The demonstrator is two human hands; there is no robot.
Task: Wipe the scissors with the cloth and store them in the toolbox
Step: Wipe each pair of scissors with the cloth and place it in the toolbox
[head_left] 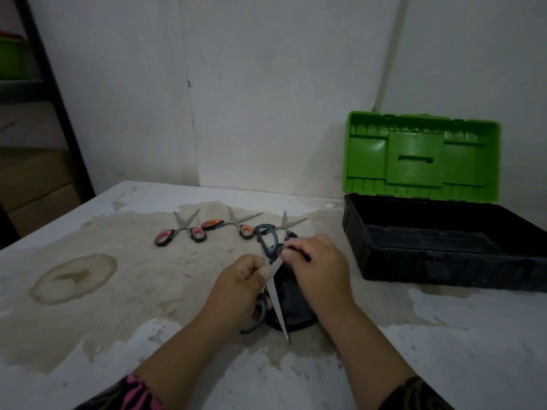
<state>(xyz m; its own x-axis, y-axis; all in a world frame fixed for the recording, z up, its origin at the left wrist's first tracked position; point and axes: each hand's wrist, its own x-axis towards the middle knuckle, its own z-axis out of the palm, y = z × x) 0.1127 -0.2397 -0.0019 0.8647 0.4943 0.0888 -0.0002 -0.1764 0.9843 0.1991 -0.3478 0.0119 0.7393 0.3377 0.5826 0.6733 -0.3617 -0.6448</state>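
The blue-handled scissors (278, 303) are grasped by both hands and held spread open. The blade is pinched near the pivot by the curled fingers of the left hand (242, 282). The part just under the far handle loop is clasped by the curled fingers of the right hand (318, 263). One blade is pointed back at the person, and the near loop is seen below the left hand. A dark cloth (296, 309) is spread on the table (444, 335) beneath the scissors and the right hand; whether it is also held cannot be told. All this is placed just left of the toolbox (438, 250), which is opened with its green lid (420, 158) upright. Further left of the toolbox, dark-handled scissors (291, 223), orange-handled scissors (233, 224) and pink-handled scissors (180, 232) are laid open.
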